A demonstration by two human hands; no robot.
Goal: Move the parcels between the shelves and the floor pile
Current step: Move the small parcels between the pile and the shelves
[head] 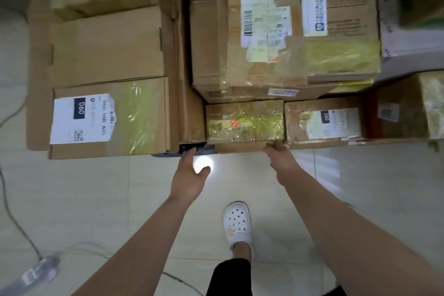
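The person stands on the pale tiled floor (96, 199) facing a pile of brown cardboard parcels and reaches down with both bare arms toward the small brown cardboard parcel wrapped in glossy clear tape (244, 121), which sits at the pile's near edge on a flatter cardboard box whose front lip shows beneath it. To its left stands the large brown carton with a white "060" label (108, 116); touching it on the right is a second small taped parcel with a white label (322, 124); behind it rises the tall stacked carton with barcode labels (262, 29).

The right hand (280, 155) is at the taped parcel's near right corner, fingers curled toward the lower edge; whether it already grips cannot be told. The left hand (189, 175) is open, fingers spread, holding nothing, hovering just short of the near left corner beside a dark gap at the pile's foot.

The step in hand appears to be seizing this parcel for lifting. To do it well, the left hand should close on the left end so both hands bracket it, fingertips under the lower edge, since the tape looks slippery. Drawing it straight toward the body before raising should keep it from dragging its right-hand neighbour. The white perforated clog (237, 223) stands close below, so a drop would land near the foot.
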